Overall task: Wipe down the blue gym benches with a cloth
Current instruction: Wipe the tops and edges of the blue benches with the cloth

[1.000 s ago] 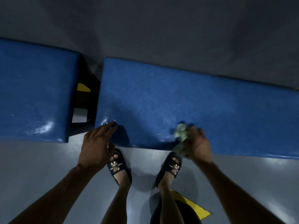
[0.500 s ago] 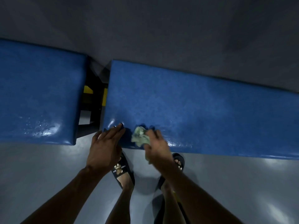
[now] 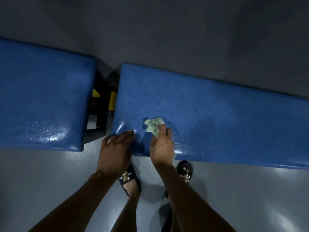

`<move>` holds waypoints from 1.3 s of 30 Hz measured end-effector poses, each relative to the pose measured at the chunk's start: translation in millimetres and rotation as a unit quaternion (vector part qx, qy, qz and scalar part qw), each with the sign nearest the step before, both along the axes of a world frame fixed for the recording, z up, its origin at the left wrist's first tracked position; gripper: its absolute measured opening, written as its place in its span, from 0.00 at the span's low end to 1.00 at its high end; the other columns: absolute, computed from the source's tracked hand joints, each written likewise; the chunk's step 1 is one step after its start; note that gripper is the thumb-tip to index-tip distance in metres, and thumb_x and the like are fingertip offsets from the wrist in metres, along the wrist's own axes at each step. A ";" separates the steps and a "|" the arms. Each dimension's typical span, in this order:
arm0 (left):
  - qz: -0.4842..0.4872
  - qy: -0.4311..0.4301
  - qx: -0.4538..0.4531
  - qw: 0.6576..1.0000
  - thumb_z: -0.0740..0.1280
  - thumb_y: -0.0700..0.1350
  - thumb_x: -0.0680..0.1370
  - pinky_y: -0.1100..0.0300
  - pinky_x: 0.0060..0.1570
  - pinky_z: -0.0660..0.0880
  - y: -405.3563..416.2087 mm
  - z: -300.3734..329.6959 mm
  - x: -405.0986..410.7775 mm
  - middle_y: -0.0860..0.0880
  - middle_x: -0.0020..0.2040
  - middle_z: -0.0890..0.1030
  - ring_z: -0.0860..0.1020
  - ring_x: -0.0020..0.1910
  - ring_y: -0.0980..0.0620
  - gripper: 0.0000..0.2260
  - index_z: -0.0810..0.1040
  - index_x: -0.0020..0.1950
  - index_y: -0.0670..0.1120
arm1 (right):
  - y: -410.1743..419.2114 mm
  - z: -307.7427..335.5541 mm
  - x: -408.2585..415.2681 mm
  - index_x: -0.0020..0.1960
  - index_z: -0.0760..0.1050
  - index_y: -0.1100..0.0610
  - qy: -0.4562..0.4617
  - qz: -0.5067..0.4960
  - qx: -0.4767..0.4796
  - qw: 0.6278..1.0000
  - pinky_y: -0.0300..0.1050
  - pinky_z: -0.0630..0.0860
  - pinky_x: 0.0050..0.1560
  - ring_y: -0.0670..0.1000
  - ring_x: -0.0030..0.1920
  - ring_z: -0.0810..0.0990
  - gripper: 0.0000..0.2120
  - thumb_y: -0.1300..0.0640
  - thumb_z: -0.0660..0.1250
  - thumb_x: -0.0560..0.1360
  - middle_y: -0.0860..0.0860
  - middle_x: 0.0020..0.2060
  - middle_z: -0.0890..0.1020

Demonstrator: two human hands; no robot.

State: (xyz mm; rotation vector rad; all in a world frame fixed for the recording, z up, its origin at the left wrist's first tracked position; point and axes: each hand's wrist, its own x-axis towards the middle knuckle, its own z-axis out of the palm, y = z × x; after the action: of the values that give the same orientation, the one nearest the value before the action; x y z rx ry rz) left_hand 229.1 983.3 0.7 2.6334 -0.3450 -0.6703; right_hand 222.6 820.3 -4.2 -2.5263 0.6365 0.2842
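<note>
Two blue padded gym benches lie side by side across the view: the left bench (image 3: 41, 97) and the right bench (image 3: 209, 114). My right hand (image 3: 161, 146) grips a crumpled pale green cloth (image 3: 153, 125) and presses it on the near left part of the right bench. My left hand (image 3: 115, 149) rests flat with fingers apart on that bench's near left corner, holding nothing. Wet glints show on the near edge of both benches.
A gap (image 3: 103, 106) between the benches shows black frame parts and yellow pieces. Grey floor (image 3: 41, 181) lies in front, where my feet in black slides (image 3: 128, 180) stand close to the right bench. A grey wall (image 3: 167, 30) runs behind the benches.
My right hand swept the cloth leftward along the right bench's near edge, then slightly up onto the surface. My left hand stayed on the corner. The view shifted left.
</note>
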 end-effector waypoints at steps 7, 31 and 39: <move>-0.011 -0.005 -0.008 1.000 0.68 0.41 0.72 0.41 0.66 0.68 2.7 -0.2 6.0 0.52 0.68 0.77 0.76 0.64 0.44 0.25 0.73 0.69 0.53 | -151.9 12.6 -21.0 0.63 0.72 0.58 0.016 0.089 -0.089 0.992 0.51 0.74 0.41 0.64 0.42 0.79 0.27 0.43 0.51 0.73 0.60 0.51 0.74; -0.022 -0.005 0.076 0.997 0.75 0.48 0.69 0.41 0.64 0.69 -19.2 -0.4 68.7 0.47 0.76 0.66 0.69 0.69 0.39 0.34 0.68 0.73 0.57 | -210.7 9.0 63.6 0.61 0.73 0.61 0.034 -0.120 -0.114 0.986 0.54 0.72 0.50 0.68 0.51 0.77 0.15 0.60 0.64 0.75 0.64 0.53 0.76; -0.018 -0.018 0.098 0.995 0.78 0.47 0.66 0.41 0.61 0.71 -23.9 -1.1 72.4 0.48 0.72 0.72 0.75 0.64 0.39 0.34 0.73 0.70 0.57 | -50.6 -9.2 108.7 0.67 0.67 0.59 0.003 0.151 -0.047 0.987 0.56 0.79 0.43 0.64 0.46 0.80 0.18 0.60 0.60 0.78 0.59 0.61 0.72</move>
State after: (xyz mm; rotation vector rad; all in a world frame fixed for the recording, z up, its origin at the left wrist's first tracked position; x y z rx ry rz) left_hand 301.6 959.4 -0.4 2.8348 -0.3552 -0.7019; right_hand 331.4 769.6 -13.4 -2.7112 0.2698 0.3760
